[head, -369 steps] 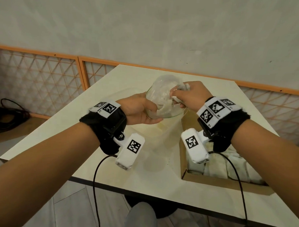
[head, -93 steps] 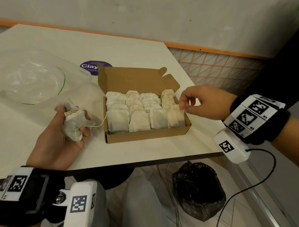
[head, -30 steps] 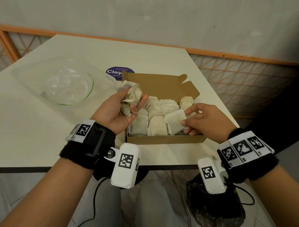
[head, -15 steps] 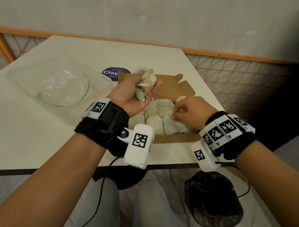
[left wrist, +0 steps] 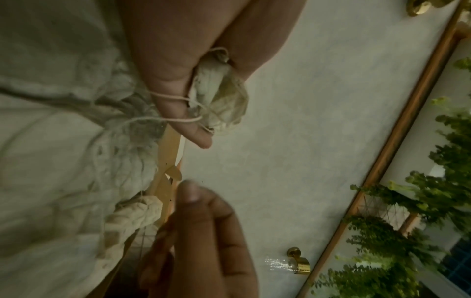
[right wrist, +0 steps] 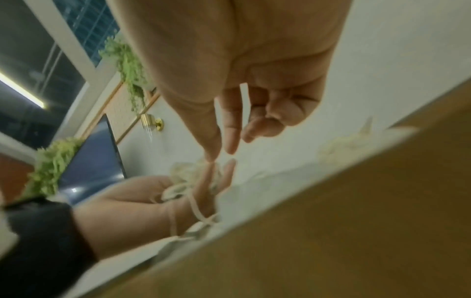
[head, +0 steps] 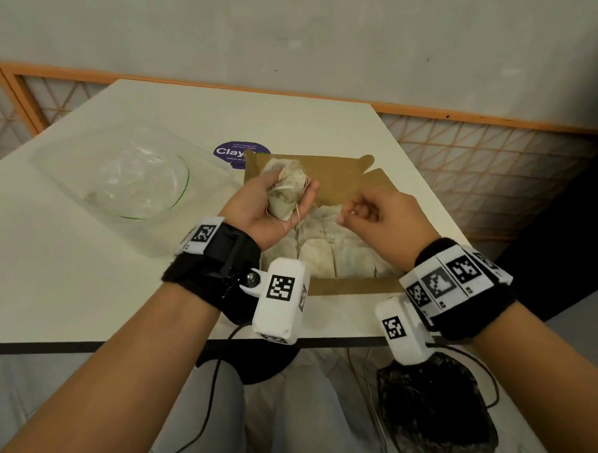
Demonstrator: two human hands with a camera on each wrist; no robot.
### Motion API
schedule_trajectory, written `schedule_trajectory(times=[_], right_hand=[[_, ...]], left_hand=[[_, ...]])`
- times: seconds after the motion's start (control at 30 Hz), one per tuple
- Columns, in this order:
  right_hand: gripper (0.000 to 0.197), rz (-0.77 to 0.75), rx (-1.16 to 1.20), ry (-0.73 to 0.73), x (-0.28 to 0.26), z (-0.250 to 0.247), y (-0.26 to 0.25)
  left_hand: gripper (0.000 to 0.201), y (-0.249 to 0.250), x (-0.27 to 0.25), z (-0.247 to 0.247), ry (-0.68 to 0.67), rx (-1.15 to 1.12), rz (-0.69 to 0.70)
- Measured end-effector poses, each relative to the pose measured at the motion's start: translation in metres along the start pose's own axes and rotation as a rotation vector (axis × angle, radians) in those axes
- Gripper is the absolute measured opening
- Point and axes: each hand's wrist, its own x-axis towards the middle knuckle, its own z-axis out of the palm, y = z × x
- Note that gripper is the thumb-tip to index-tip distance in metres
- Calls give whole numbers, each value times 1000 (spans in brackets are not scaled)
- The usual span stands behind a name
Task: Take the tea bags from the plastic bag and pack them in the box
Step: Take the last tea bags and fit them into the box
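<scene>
Two hands: both hovered over the box [head: 350, 285] at the desk [head: 82, 285] edge.
Right hand [head: 381, 223]: fingers curled, thumb and forefinger pinching a thin string; whether a bag hung from it could not be told.
Left hand [head: 267, 204]: cupped round a clump of tea bags [head: 289, 191], strings looped over its fingers.
Risk: tangled strings would likely drag packed bags out, or spill the clump.
Plastic bag [head: 135, 181]: lay farther left, apparently emptied.

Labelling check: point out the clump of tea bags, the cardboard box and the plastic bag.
clump of tea bags [head: 287, 191], head view, middle of the bundle.
cardboard box [head: 351, 286], head view, near wall.
plastic bag [head: 135, 181], head view, crumpled middle.
</scene>
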Motion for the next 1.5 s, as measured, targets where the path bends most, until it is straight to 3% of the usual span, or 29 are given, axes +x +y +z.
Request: schedule_trajectory(times=[0.1,0.2,0.37,0.5,0.63,0.7,0.8,1.03,1.23,1.5], right_hand=[[21,-42,276,-5,-5,14,-22],[33,-40,286,-48,-5,34,-37],[16,-57,231,4,3,41,-37],[25,-44,394,-25,1,34,-33],[22,-60,460,41,8,17,-30],[28,-142,263,-14,14,12,-28],[14,-176,158,-67,17,12,-31],[14,-84,541,-67,23,-5,-35],[14,-65,429,-197,20,-5,-28],[13,-44,210,-586,24,9,-47]], left_hand=[[25,-7,2,-5,-14,68,-56],[35,-17,-1,-6,-32,58,-113],[33,-14,-9,-4,-96,58,-60],[26,-3,-8,-8,-79,42,-72],[50,-4,-7,-9,-91,6,-124],[40,-7,-8,-6,-102,29,-134],[33,-9,-13,-3,-114,30,-137],[32,12,-22,-39,-62,-116,12],[28,12,-38,-81,-26,-236,62],[27,7,-39,-92,45,-132,57]])
